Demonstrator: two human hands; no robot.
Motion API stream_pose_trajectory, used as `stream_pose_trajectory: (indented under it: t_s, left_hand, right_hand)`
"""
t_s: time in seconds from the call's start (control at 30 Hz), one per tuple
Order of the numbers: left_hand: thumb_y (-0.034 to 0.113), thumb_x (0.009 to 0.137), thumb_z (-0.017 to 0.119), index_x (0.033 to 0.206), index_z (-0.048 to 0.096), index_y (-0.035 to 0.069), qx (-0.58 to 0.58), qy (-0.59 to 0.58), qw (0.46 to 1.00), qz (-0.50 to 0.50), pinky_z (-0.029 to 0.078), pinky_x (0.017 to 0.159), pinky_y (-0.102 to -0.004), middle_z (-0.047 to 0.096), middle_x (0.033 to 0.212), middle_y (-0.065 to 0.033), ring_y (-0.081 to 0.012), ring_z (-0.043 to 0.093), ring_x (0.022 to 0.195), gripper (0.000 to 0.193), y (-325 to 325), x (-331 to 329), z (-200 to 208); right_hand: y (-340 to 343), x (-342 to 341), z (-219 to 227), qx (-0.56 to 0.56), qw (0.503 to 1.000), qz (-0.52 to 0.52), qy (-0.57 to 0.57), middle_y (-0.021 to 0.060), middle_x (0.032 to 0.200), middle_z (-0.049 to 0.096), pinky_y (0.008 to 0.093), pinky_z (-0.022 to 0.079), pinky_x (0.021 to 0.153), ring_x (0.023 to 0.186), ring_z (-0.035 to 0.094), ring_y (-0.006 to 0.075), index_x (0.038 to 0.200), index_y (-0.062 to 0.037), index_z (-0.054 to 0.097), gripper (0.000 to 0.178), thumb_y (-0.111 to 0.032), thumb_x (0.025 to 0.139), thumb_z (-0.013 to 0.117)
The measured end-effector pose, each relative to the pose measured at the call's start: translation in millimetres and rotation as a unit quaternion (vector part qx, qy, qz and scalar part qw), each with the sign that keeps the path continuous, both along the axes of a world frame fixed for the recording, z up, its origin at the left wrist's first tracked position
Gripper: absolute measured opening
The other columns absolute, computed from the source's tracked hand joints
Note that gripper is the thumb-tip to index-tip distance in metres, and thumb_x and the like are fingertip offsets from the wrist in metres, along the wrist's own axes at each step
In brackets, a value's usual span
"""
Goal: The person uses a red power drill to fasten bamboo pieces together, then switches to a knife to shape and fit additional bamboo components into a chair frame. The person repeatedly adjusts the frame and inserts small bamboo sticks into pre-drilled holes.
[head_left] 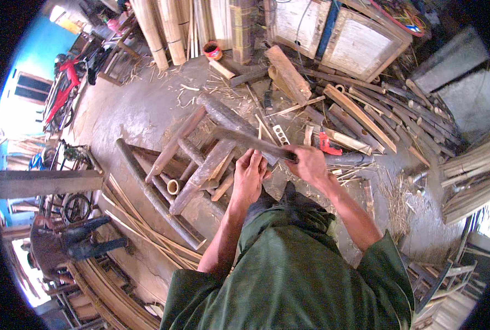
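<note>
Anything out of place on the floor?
Yes: a white rectangular multi-socket strip and a red power drill lie among loose brown wood pieces, right of centre; electrical gear amid debris looks misplaced.

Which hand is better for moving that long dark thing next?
Probably the right hand: it grips one end of the dark thing. The left hand is close by, but any grip there is unclear.

Both arms reach far forward! Left hand (250, 169) upright, fingers bent and bunched; just to its right, the right hand (309, 164) clenches, its forearm (356, 212) angling from near right.
</note>
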State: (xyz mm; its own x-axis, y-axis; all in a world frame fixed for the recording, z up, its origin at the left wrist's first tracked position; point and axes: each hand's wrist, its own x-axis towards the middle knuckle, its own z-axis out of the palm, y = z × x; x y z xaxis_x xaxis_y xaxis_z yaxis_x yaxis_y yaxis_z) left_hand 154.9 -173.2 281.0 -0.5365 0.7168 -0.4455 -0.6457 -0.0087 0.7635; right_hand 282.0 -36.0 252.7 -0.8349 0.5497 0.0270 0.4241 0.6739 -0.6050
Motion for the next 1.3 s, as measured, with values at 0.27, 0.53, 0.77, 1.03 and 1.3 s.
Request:
stream_pose_trajectory:
  t_s: [0.27,0.53,0.77,1.03,1.3]
  left_hand:
    - [0.024,0.1,0.048,0.125,0.053,-0.002,-0.01,-0.013,0.997,-0.069,0.032,0.049,-0.0225,0.034,0.064,0.0069,-0.0042,0.032,0.054,0.036,-18,20,28]
    - [0.025,0.1,0.048,0.125,0.054,0.0,-0.053,0.041,0.996,-0.052,0.034,0.051,-0.023,0.032,0.066,0.007,-0.0044,0.032,0.056,0.036,-8,27,7]
    - [0.026,0.099,0.05,0.107,0.059,0.002,-0.066,0.086,0.991,-0.075,0.034,0.052,-0.0222,0.043,0.069,0.0064,-0.0044,0.038,0.059,0.027,-21,33,17]
    - [0.021,0.099,0.048,0.138,0.04,0.008,-0.027,0.013,0.999,-0.024,0.047,0.066,-0.0286,0.059,0.085,-0.0049,-0.0125,0.056,0.079,0.042,-54,-5,-43]
    - [0.042,0.094,0.055,0.122,0.053,0.001,-0.046,0.075,0.994,-0.06,0.046,0.083,-0.0333,0.063,0.11,-0.0125,-0.0179,0.057,0.097,0.049,-26,-74,-77]
  right_hand:
    - [44,-23,1,0.008,0.993,-0.047,-0.105,0.017,0.086,0.068,0.0447,0.054,0.072,0.079,0.068,0.0328,0.104,-0.0155,0.07,0.035,-0.04,0.081,0.06]
    - [28,-9,-9,0.04,0.999,0.004,-0.03,0.0132,0.08,0.069,0.0436,0.054,0.066,0.073,0.068,0.0313,0.097,-0.015,0.071,0.028,-0.033,0.076,0.066]
    - [64,-11,-36,0.038,0.992,-0.074,-0.094,0.0163,0.082,0.068,0.0458,0.053,0.068,0.074,0.066,0.0364,0.094,-0.0079,0.07,0.028,-0.028,0.078,0.06]
    - [152,16,-84,-0.016,0.981,-0.19,-0.028,0.0222,0.119,0.06,0.0414,0.045,0.093,0.107,0.059,0.0345,0.129,-0.0044,0.053,0.052,-0.024,0.082,0.061]
    - [50,16,-160,-0.162,0.972,-0.109,-0.128,0.0175,0.108,0.061,0.0388,0.049,0.08,0.09,0.062,0.0306,0.141,-0.002,0.034,0.068,-0.016,0.082,0.064]
